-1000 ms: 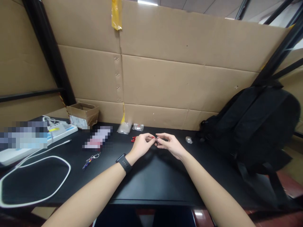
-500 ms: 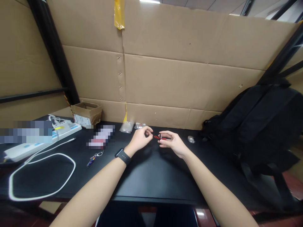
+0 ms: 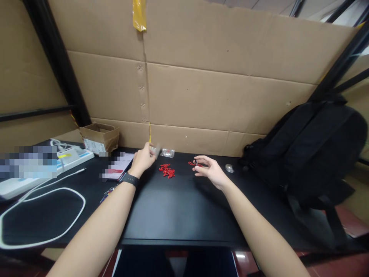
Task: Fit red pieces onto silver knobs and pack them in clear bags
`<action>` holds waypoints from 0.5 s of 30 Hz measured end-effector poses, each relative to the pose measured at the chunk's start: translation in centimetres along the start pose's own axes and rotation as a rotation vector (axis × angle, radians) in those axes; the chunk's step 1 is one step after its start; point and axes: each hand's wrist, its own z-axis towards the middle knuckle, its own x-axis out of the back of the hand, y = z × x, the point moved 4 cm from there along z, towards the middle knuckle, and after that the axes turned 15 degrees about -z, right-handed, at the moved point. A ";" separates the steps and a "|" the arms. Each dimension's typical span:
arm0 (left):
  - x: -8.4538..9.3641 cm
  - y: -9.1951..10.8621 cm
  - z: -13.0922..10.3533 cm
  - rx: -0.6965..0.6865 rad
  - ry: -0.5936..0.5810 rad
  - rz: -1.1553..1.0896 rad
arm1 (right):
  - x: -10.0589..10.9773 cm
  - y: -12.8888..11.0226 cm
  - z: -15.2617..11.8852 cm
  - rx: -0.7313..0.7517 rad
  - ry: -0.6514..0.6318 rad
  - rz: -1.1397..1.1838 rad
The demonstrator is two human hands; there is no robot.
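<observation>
My left hand (image 3: 143, 159), with a black watch (image 3: 129, 179) on its wrist, has its fingers closed at a small clear plastic bag (image 3: 156, 150) near the cardboard wall; the bag is blurred and its contents are unclear. Between thumb and fingertips my right hand (image 3: 211, 170) pinches a small dark-and-silver piece (image 3: 196, 163). A red cord loop (image 3: 190, 164) sticks out of this grip to the left. On the black table (image 3: 178, 215), between the hands, lies a loose pile of red cords (image 3: 167, 171). Behind the pile rests another clear bag (image 3: 167, 152).
A small round clear object (image 3: 230, 168) lies right of my right hand, before a black backpack (image 3: 314, 142). At left are an open cardboard box (image 3: 100, 136), a white power strip (image 3: 25, 179), a white cable (image 3: 82, 207), a phone-like flat item (image 3: 122, 165) and a keychain (image 3: 106, 194).
My left hand has moved left and away to the clear bag, uncovering the red cord pile. My right hand keeps its pinch in nearly the same place. The view has shifted slightly.
</observation>
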 end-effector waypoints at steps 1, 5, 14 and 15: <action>0.1 0.0 0.0 -0.002 0.020 0.012 | 0.0 0.0 0.0 -0.003 0.002 -0.002; 0.7 0.0 0.1 0.030 0.099 0.023 | 0.2 0.1 0.1 -0.003 0.014 -0.007; 0.6 -1.2 0.5 0.049 0.014 -0.061 | 0.5 0.2 0.1 0.010 0.016 -0.014; 0.8 -1.3 0.6 0.060 0.020 -0.065 | 0.6 0.2 0.1 0.011 0.018 -0.012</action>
